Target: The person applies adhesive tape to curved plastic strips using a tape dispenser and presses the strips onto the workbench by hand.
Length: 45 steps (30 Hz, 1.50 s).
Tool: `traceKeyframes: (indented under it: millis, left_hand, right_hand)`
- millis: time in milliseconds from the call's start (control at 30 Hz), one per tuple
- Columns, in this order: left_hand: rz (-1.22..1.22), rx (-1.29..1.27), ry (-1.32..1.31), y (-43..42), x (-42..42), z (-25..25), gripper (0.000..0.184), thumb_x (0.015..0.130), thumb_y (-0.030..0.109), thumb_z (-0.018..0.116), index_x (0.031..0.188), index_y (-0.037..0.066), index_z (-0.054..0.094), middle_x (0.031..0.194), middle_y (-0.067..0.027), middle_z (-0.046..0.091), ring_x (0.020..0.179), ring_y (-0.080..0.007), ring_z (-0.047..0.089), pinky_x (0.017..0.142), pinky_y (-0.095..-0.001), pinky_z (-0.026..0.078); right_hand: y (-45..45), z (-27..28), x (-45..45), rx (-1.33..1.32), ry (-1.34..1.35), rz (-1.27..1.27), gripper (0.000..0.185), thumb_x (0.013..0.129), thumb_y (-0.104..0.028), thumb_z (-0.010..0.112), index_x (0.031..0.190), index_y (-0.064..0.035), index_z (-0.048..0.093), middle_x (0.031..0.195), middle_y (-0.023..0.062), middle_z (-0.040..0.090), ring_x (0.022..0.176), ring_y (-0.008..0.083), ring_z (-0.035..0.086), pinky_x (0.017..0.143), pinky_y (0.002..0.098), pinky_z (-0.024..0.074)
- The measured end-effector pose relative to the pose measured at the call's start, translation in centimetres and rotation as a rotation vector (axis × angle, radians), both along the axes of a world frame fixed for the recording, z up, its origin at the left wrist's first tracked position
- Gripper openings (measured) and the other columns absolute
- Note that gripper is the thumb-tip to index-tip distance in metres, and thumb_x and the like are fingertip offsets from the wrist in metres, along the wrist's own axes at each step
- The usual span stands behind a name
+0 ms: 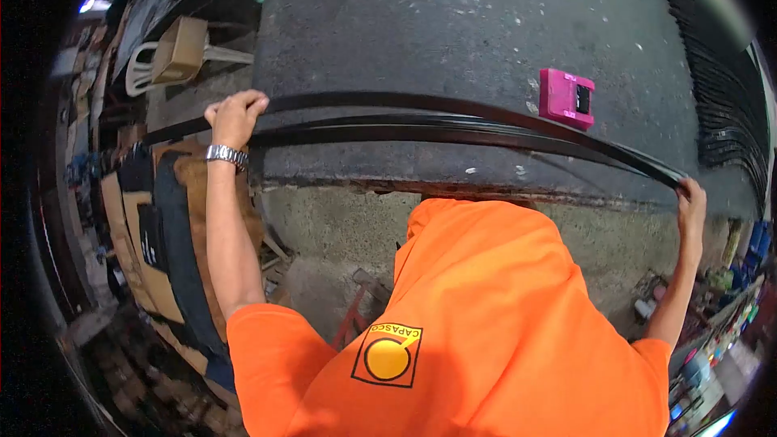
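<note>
A long, thin black strip (388, 100) runs across the near part of the dark table (453, 24), bowed in the wide lens. My left hand (235, 119), below which a metal watch sits on the wrist, is closed around the strip toward its left part. At the far right, my right hand (690, 204) grips the strip's end with fingers closed. More black strips (380, 134) lie along the table's near edge, just below the held one. Whether my right hand also touches those strips, I cannot tell.
A pink box (557, 97) with a black part rests on the table beyond the strips. Many black strips (720, 105) are stacked along the right side. To the left stand a white plastic chair (140, 73) with a cardboard box (180, 48) and, nearer, cardboard pieces (129, 251).
</note>
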<state>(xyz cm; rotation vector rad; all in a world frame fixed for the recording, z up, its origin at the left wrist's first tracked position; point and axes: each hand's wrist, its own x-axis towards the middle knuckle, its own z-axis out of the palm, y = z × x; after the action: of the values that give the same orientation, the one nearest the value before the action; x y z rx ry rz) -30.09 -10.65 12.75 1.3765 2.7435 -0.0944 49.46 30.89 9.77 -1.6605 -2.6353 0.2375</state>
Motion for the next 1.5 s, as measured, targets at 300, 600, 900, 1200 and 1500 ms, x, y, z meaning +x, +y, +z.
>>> traceKeyframes:
  millis: [300,600,900,1200,1500]
  left_hand:
    - [0.212,-0.412,-0.026,2.4,-5.9,-4.4,0.04,0.088,0.034,0.07,0.127,0.023,0.068,0.137,-0.0103,0.058,0.124,-0.028,0.058,0.103,-0.0691,0.031]
    - [-0.738,0.322,-0.626,17.3,21.4,-8.1,0.045,0.085,0.009,0.072,0.128,0.017,0.067,0.104,-0.0076,0.067,0.093,-0.0274,0.064,0.08,-0.0404,0.051]
    - [-0.775,0.54,-0.196,18.9,22.3,-8.7,0.049,0.084,-0.007,0.065,0.126,0.017,0.069,0.099,-0.0067,0.066,0.088,-0.0253,0.064,0.078,-0.0374,0.053]
    - [-0.76,0.54,-0.13,20.6,23.9,-9.9,0.047,0.082,-0.001,0.065,0.123,0.02,0.07,0.1,-0.0037,0.065,0.089,-0.0233,0.063,0.076,-0.0379,0.049]
    - [-0.744,0.608,-0.11,22.6,26.0,-8.8,0.044,0.082,-0.002,0.064,0.12,0.02,0.072,0.099,-0.002,0.065,0.088,-0.0226,0.063,0.075,-0.0366,0.048]
  right_hand:
    - [-8.4,-1.5,-19.0,0.037,0.089,0.28,0.024,0.073,-0.002,0.063,0.096,-0.0094,0.068,0.091,0.0092,0.066,0.092,0.0331,0.058,0.081,0.0451,0.0486]
    - [-11.5,-3.2,-31.9,0.218,0.319,0.502,0.029,0.061,-0.009,0.074,0.086,-0.0122,0.06,0.088,0.0022,0.059,0.09,0.0246,0.056,0.073,0.0399,0.0445]
    - [-11.8,-4.3,-35.6,0.29,0.474,0.465,0.015,0.073,-0.008,0.068,0.084,-0.0106,0.058,0.085,0.0047,0.055,0.085,0.0234,0.056,0.073,0.0372,0.0437]
    - [-10.4,-5.7,-34.4,0.282,0.492,0.415,0.009,0.076,-0.009,0.067,0.084,-0.0079,0.063,0.084,0.0083,0.061,0.084,0.0282,0.063,0.073,0.0412,0.052]
    - [-9.3,-4.4,-32.7,0.344,0.418,0.373,0.012,0.074,-0.008,0.066,0.085,-0.0098,0.062,0.088,0.0061,0.062,0.087,0.0252,0.063,0.074,0.0411,0.048]
